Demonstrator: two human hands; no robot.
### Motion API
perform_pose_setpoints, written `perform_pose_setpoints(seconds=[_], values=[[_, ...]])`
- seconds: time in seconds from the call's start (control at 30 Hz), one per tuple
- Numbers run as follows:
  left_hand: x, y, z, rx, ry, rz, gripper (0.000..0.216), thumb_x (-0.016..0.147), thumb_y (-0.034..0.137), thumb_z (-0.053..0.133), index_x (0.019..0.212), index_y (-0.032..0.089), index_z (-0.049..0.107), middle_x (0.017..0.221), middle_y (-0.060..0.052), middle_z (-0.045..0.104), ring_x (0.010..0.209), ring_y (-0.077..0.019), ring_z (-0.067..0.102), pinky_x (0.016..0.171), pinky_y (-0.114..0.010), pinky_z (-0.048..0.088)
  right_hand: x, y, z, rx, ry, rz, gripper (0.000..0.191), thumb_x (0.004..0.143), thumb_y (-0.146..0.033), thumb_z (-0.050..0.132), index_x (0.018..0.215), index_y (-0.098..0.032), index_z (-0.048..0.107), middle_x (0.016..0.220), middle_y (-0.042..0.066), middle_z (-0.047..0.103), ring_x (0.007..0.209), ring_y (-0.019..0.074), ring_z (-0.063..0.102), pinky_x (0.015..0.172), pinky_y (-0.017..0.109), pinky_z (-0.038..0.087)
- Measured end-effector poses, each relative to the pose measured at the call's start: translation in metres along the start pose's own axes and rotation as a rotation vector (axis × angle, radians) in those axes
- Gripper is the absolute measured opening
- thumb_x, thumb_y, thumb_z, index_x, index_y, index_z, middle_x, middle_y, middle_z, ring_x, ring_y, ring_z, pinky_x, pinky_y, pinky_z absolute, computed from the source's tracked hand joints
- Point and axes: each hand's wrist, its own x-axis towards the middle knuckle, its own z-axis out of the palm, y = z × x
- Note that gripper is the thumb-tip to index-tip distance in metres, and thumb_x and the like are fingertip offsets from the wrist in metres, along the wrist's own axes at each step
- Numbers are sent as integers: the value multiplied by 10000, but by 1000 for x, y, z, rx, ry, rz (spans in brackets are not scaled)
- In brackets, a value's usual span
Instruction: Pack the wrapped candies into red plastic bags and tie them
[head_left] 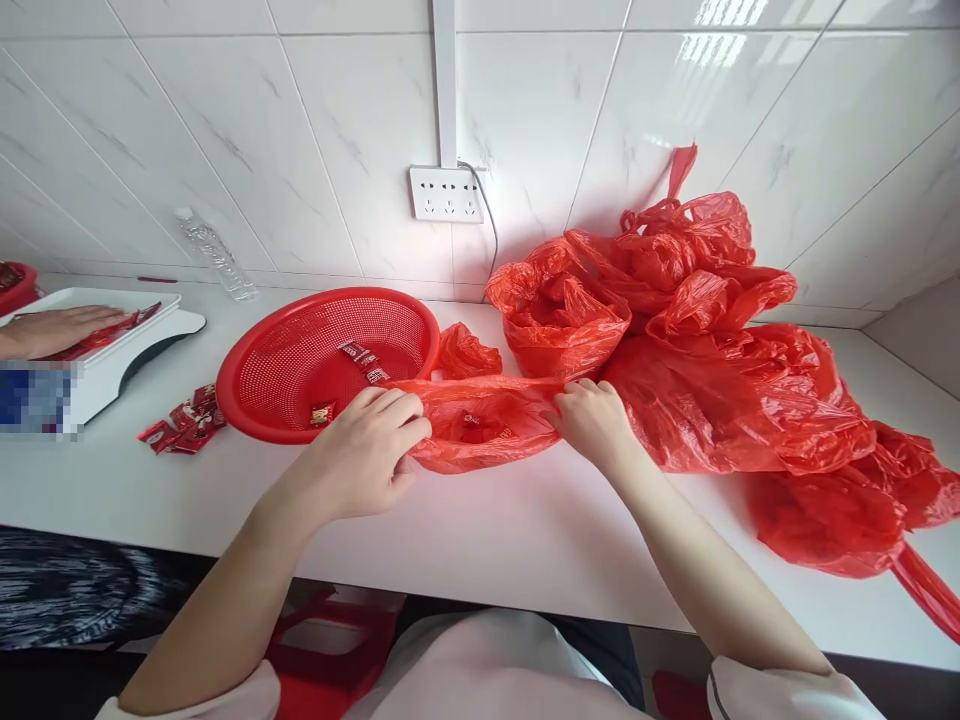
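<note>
A red plastic bag is stretched sideways between my two hands, its mouth spread and facing me. My left hand is closed on the bag's left edge, in front of the basket. On the other side, my right hand pinches the right edge. Inside the bag a small dark packet shows through the opening. Behind my left hand stands a red perforated basket, with several small red packets lying in it.
Full red bags are heaped on the right against the tiled wall. More red packets lie left of the basket. Further left, another person's hand rests on packets on a white scale. A clear bottle leans at the wall below a socket strip.
</note>
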Motion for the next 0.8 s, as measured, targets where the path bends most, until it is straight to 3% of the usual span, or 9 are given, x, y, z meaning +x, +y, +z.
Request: perform_pose_setpoints(seconds=[0.07,0.13,0.23,0.33,0.43,0.53,0.6,0.7,0.8], values=[[-3,2,5,6,-25,-23,211,728,52,489,840,186,608,1133,-72,605,956,-237,555,819,-397,446,4,-8,17,23,-106,107,239,872,-351,621,908,-118,658,814,137,693,836,290,679,666,339,451],[-6,2,12,-5,-63,-56,222,758,41,467,851,188,605,1185,-69,603,974,-234,565,809,-387,454,6,-16,35,54,-178,174,273,874,-320,606,1027,-95,620,842,147,689,801,288,697,620,319,461],[-9,2,21,-79,-156,-111,218,832,56,426,833,183,603,1025,-59,642,902,-207,595,776,-352,464,7,-22,57,114,-166,222,280,898,-239,519,1111,-66,576,966,193,670,790,279,705,604,308,470],[-10,-1,25,-196,-218,-161,229,884,117,415,770,180,604,904,-41,648,806,-178,611,709,-311,457,7,-20,70,346,-103,267,297,875,-158,483,1139,-51,564,1001,212,661,782,260,691,622,307,468],[-11,-7,23,-395,-221,-217,225,882,192,449,733,183,618,831,-18,656,732,-152,605,677,-279,459,9,-9,74,538,-95,221,195,837,-160,535,1005,-120,625,884,111,684,753,199,658,665,277,467],[-9,-17,21,-650,-99,-332,169,843,237,497,790,189,650,828,-10,679,753,-154,620,702,-269,489,12,6,67,709,-71,162,153,827,-284,603,930,-176,635,756,9,646,683,135,604,643,229,457],[-8,-25,21,-836,41,-371,135,826,256,529,801,185,642,938,-39,697,871,-186,640,792,-311,514,13,15,56,1005,46,161,287,803,-393,650,986,-172,628,740,-4,626,658,128,583,630,237,458],[-4,-38,22,-1195,267,-312,153,816,256,524,686,183,561,1114,-83,670,1047,-244,620,915,-423,507,14,24,34,1454,386,223,318,775,-444,695,942,-183,622,802,14,642,721,137,603,718,281,484],[5,-47,24,-1407,448,-262,225,833,313,458,687,195,581,1230,-95,644,1145,-281,588,955,-493,495,19,34,8,1512,687,261,248,786,-423,701,878,-212,610,848,12,638,780,140,608,780,295,489]])
